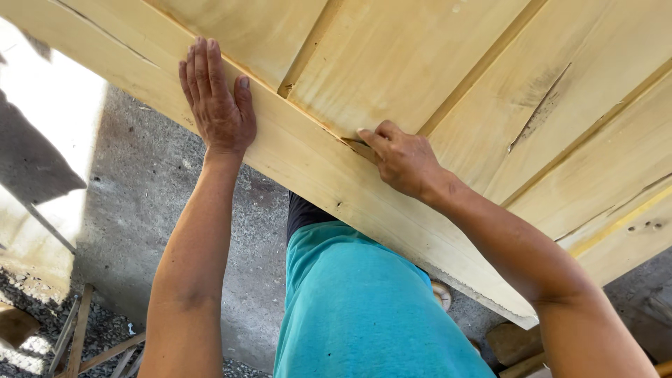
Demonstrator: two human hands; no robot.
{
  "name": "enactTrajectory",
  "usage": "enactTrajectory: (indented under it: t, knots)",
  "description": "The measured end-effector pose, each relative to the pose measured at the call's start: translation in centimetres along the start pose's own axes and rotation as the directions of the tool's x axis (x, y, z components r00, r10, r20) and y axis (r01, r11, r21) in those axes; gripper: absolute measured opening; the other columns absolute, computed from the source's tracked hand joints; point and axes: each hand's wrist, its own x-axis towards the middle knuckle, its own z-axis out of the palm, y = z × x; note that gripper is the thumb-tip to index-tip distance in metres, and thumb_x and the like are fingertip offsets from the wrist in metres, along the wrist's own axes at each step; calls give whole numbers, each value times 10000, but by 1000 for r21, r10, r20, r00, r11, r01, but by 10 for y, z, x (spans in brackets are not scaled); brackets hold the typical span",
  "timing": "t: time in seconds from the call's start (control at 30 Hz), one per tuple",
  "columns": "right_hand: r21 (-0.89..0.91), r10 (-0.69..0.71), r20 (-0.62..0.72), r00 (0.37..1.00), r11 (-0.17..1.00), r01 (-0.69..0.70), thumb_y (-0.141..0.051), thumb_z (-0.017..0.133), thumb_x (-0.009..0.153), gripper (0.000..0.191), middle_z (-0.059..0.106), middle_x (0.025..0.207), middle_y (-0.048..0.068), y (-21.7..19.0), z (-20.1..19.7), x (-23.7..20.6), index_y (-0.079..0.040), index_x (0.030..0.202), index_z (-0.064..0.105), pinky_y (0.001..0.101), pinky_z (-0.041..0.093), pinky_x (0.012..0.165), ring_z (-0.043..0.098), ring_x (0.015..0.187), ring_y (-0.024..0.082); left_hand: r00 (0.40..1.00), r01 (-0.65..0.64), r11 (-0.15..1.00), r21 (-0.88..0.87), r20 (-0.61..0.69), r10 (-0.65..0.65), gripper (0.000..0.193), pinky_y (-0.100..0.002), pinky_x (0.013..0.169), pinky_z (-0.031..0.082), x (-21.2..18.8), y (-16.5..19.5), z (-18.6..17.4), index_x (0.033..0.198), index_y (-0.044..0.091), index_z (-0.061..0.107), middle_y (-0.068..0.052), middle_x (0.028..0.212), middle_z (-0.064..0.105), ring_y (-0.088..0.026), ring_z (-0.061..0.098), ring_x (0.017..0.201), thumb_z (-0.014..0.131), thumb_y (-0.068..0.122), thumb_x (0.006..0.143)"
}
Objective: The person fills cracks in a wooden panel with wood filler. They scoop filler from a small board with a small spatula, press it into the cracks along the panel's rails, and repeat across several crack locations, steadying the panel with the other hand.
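A large pale wooden panel [448,77] made of joined boards with a raised frame rail [308,164] fills the upper part of the view. My left hand [217,105] lies flat on the frame rail, fingers together and stretched out. My right hand [399,157] is curled, its fingertips pressed at a small wood sliver [358,147] in the groove where an inner board meets the rail. Whether a tool sits in that hand is hidden.
Below the panel I see my teal shirt [364,308] and grey concrete ground [140,210]. Thin wooden slats [77,336] lie on gravel at lower left. A wood block [511,343] sits at lower right. Sunlit patches fall at the left.
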Motion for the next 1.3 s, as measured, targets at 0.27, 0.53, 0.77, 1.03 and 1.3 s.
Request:
enactTrajectory:
  t: [0.27, 0.53, 0.77, 1.03, 1.3]
  knots:
    - [-46, 5, 106, 994, 999, 0, -86, 570, 964, 427, 637, 1117, 51, 13, -26, 13, -220, 1355, 676, 428, 558, 741, 659, 946, 278, 1000, 5, 1000, 16, -20, -5, 567, -529, 1352, 212, -2, 4, 4, 1647, 74, 290, -166, 1674, 391, -340, 340, 1594, 409, 410, 1206]
    - [78, -121, 98, 988, 990, 114, -191, 568, 977, 250, 669, 1132, 68, 6, -40, 18, -186, 1132, 764, 433, 559, 763, 656, 1026, 278, 1000, -6, 1000, -3, -30, 6, 567, -535, 1346, 211, -2, 4, 3, 1648, 76, 280, -176, 1668, 391, -348, 336, 1591, 425, 399, 1205]
    - [33, -54, 101, 993, 998, 51, -135, 551, 963, 297, 664, 1096, 93, -1, -39, 33, -191, 1165, 762, 444, 553, 819, 661, 1024, 298, 1000, -17, 1000, -3, -23, 17, 559, -552, 1337, 219, 1, 5, -1, 1640, 49, 304, -192, 1666, 391, -373, 348, 1580, 460, 367, 1207]
    - [62, -47, 183, 982, 997, 36, -97, 541, 913, 363, 660, 1114, 97, -6, -36, 35, -191, 1199, 745, 456, 542, 819, 653, 1045, 312, 999, -32, 999, -2, -35, 32, 552, -540, 1348, 213, 0, 3, -1, 1646, 64, 295, -174, 1676, 383, -362, 335, 1589, 453, 364, 1209]
    - [22, 33, 296, 955, 999, -42, -156, 543, 952, 325, 677, 1120, 31, 3, -61, 35, -242, 1154, 782, 414, 548, 813, 668, 999, 243, 1000, -21, 999, 26, -10, 22, 559, -543, 1345, 212, 1, 1, 1, 1647, 70, 291, -172, 1676, 386, -348, 340, 1585, 437, 391, 1212]
